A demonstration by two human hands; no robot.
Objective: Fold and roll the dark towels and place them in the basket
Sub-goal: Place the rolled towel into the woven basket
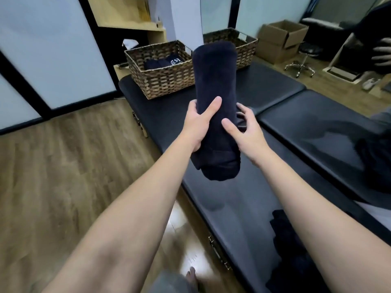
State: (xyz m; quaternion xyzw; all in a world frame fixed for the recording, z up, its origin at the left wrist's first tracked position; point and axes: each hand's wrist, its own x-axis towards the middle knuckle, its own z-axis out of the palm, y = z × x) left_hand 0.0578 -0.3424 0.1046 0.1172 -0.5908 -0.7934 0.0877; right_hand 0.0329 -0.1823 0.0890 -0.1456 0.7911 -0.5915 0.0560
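Rolled dark towel (214,106) is held in the air over the black padded table (232,208), long axis aimed at the basket (163,81) on the table's far end. Left hand (197,125) is wrapped round its lower part; right hand (243,127) cups the other side, likely so the roll stays tight. Basket already holds dark towels (163,62). More dark cloth (283,240) lies at the near right edge.

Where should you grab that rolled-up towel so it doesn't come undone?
Around the middle of the rolled towel, coming from both sides as the left hand and right hand do. It is a long, soft cylinder, so wrapping fingers around its girth probably keeps the layers pressed together.
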